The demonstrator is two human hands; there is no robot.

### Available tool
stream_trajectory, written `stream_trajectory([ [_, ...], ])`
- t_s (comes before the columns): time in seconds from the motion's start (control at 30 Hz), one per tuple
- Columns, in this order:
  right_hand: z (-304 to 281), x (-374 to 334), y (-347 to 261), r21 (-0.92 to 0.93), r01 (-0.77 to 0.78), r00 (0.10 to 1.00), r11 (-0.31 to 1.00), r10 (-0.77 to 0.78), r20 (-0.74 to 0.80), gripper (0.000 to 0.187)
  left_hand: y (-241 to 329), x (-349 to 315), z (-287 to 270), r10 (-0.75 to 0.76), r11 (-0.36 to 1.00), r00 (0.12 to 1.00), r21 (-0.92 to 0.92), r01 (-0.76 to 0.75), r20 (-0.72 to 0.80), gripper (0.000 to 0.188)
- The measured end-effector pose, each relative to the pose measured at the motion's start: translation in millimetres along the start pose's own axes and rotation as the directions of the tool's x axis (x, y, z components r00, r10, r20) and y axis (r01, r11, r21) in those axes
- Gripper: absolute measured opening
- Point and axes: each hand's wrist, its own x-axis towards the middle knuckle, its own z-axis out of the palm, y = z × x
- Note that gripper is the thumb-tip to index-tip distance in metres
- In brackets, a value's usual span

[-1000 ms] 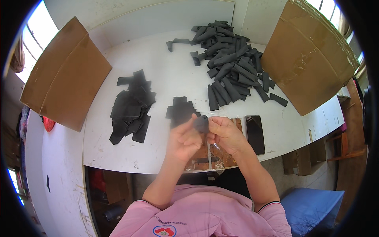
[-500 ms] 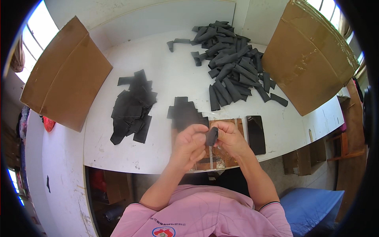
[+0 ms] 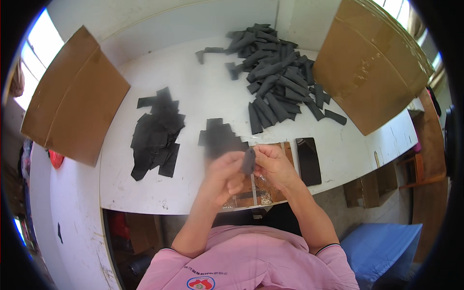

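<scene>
Both hands meet at the table's front edge around a small dark grey tube of soft sheet material (image 3: 249, 162). My left hand (image 3: 222, 176) pinches it from the left with thumb and fingertips. From the other side, my right hand (image 3: 274, 166) grips it, its fingers closed. Just beyond my left hand lies a small stack of flat black pieces (image 3: 217, 137), partly blurred. Further left is a larger heap of flat black pieces (image 3: 157, 137). A big pile of dark grey rolled tubes (image 3: 275, 72) spreads over the back right of the table.
Beneath my hands is a brown board (image 3: 278, 195) with tape on it. A black phone (image 3: 308, 162) lies right of it on the white table (image 3: 203, 87). Cardboard boxes stand at the left (image 3: 72, 101) and right (image 3: 369, 63). A blue sheet or bag (image 3: 382, 251) sits lower right.
The grey tube has turned: its open end showed before, and now it stands more upright between my fingers. The surroundings have shifted slightly left in the picture.
</scene>
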Motion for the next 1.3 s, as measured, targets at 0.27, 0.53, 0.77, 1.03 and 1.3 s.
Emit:
stream_trajectory([
  [0.27, 1, -10, -8, -0.394, 0.221, 0.951, 0.892, -0.286, -0.114, 0.022, 12, -4, 25, 0.497, 0.346, 0.796, 0.763, -0.546, 0.344, 0.019],
  [0.53, 23, -21, -45, -0.919, 0.393, 0.781, -0.034, -0.514, 0.354, 0.028, 7, -7, 29, 0.741, 0.258, 0.56, 0.612, -0.747, 0.371, 0.009],
  [0.77, 10, -18, -7, -0.918, 0.37, 0.826, 0.141, -0.503, 0.256, 0.028, -15, -7, 15, 0.717, 0.355, 0.677, 0.75, -0.559, 0.165, 0.011],
  [1.03, -4, -7, 2, -0.875, 0.474, 0.737, 0.101, -0.588, 0.332, 0.029, -16, -4, 17, 0.774, 0.08, 0.513, 0.746, -0.662, 0.372, 0.004],
  [1.3, 8, -13, -7, -0.914, 0.38, 0.811, 0.142, -0.526, 0.256, 0.023, -3, 1, 29, 0.596, 0.656, 0.784, 0.458, -0.6, 0.173, 0.022],
])
